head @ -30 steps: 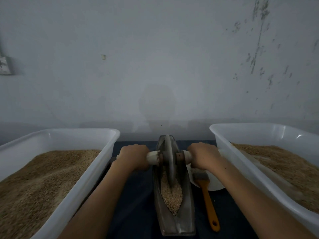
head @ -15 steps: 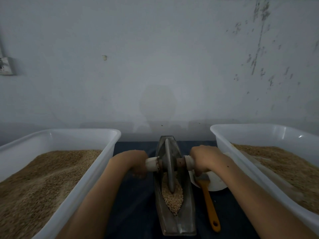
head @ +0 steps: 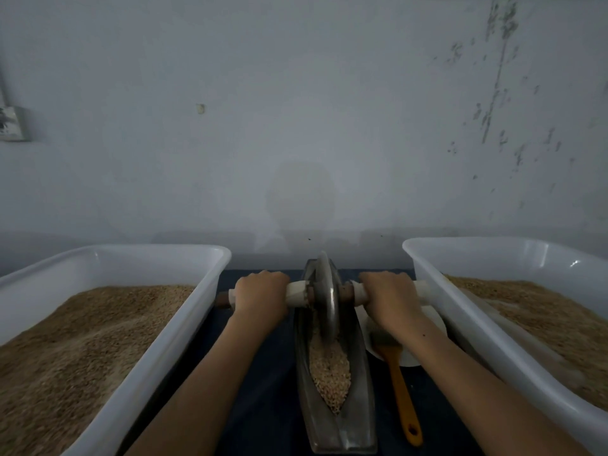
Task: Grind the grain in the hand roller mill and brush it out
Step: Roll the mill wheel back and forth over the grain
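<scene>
A boat-shaped metal trough [head: 358, 419] lies lengthwise on the dark table between two tubs, with grain [head: 330, 373] piled in its channel. A metal disc wheel [head: 327, 301] stands in the far part of the trough on a wooden axle. My left hand [head: 261, 296] grips the axle's left handle, and my right hand [head: 388, 296] grips the right handle. A brush with an orange handle [head: 403, 396] lies right of the trough, its bristle end partly under my right wrist.
A white tub [head: 184, 327] of grain stands on the left and another white tub [head: 460, 307] of grain on the right, both close to my forearms. A white dish [head: 411, 355] sits under the brush head. The grey wall rises just behind.
The wheel has rolled away from me to the far end of the trough, after a short pull toward me. Both hands went with it, keeping hold of the handles.
</scene>
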A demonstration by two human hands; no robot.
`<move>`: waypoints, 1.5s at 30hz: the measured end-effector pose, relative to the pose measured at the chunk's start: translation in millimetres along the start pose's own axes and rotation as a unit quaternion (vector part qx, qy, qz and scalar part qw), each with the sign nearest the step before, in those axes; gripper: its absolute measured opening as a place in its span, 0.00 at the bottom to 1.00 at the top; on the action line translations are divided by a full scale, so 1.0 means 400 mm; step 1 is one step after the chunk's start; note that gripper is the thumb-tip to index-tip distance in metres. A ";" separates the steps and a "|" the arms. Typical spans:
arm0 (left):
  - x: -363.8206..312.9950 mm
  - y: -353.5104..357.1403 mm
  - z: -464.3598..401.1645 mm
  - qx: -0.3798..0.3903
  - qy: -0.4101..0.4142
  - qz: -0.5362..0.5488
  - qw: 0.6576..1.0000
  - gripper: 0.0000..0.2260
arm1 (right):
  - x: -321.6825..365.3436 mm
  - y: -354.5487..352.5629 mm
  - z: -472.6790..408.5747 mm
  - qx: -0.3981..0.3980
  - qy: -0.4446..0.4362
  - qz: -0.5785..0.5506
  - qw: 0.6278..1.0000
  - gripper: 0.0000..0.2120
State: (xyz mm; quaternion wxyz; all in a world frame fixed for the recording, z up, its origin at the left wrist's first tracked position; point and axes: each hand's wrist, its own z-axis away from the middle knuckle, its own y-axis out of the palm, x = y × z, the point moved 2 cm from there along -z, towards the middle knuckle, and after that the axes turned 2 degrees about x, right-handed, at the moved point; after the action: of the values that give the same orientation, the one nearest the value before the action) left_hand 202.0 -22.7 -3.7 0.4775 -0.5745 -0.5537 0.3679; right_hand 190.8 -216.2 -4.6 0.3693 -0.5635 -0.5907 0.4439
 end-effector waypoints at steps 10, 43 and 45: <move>0.025 -0.008 0.007 0.202 0.044 0.019 0.978 0.17 | 0.006 -0.052 0.011 0.208 -0.029 0.036 0.977 0.08; 0.025 -0.004 0.002 0.259 0.058 0.037 0.964 0.10 | 0.000 -0.052 0.011 0.314 -0.013 0.033 0.949 0.06; 0.025 -0.003 0.001 0.258 0.053 0.042 0.964 0.12 | 0.002 -0.053 0.010 0.313 -0.013 0.035 0.949 0.05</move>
State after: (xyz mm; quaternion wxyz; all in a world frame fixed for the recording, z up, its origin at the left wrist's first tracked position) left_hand 202.6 -12.9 -1.5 0.6220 -0.4733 -0.3895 0.4872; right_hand 179.7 -215.3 13.9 0.5038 -0.4344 -0.4065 0.6263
